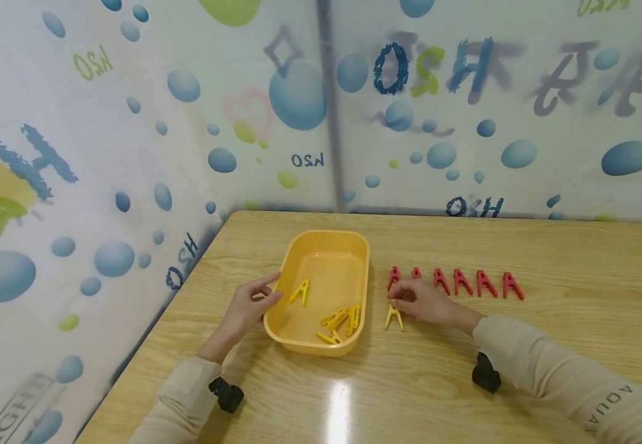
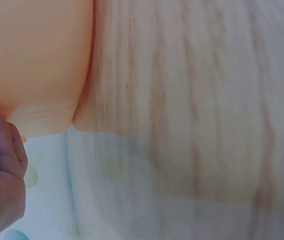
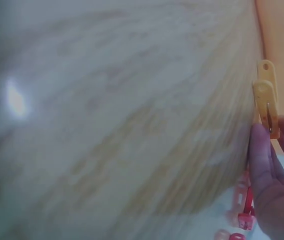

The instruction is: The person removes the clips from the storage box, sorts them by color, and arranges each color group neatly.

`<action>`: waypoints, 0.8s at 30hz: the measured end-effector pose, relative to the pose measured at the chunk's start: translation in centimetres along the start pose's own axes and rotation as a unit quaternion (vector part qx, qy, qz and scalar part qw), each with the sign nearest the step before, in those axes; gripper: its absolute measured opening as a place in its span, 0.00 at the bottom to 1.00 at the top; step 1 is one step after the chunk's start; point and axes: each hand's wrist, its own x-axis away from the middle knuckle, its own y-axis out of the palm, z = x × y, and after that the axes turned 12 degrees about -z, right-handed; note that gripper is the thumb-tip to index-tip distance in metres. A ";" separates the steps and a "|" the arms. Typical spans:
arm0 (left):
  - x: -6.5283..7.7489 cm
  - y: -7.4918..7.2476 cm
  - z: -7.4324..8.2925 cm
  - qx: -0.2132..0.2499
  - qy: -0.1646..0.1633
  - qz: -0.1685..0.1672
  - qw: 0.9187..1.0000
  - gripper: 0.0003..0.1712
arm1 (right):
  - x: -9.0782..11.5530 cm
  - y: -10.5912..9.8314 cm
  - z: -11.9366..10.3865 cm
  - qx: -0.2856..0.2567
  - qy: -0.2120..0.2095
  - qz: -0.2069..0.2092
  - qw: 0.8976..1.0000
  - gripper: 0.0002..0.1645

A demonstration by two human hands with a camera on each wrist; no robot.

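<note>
My left hand (image 1: 247,308) holds the left rim of a yellow plastic basin (image 1: 366,259), thumb over the edge. In the left wrist view, curled fingers (image 2: 4,145) show beside the basin's outer wall (image 2: 36,60). Right of the basin, my right hand (image 1: 423,301) pinches a yellow clothespin (image 1: 393,319) between thumb and fingertips. The right wrist view shows that clothespin (image 3: 266,102) and its metal spring up close. Inside the basin, one yellow clothespin (image 1: 301,292) lies apart on the left; several more (image 1: 338,318) are bunched at the near right corner.
Several red clothespins (image 1: 486,283) stand in a row on the wooden table (image 1: 437,382), just beyond my right hand, which partly covers some at the left end. A patterned curtain (image 1: 409,154) hangs behind the table and along its left side.
</note>
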 end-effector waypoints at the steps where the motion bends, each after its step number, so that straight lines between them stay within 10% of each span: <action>1: 0.1 0.0 0.3 0.001 -0.002 0.000 1.000 0.27 | 0.0 0.0 0.0 0.004 -0.003 0.000 1.000 0.05; 24: -0.4 0.0 -0.6 -0.002 -0.004 0.005 1.000 0.27 | 0.6 -0.8 -0.6 -0.049 0.041 -0.009 0.998 0.11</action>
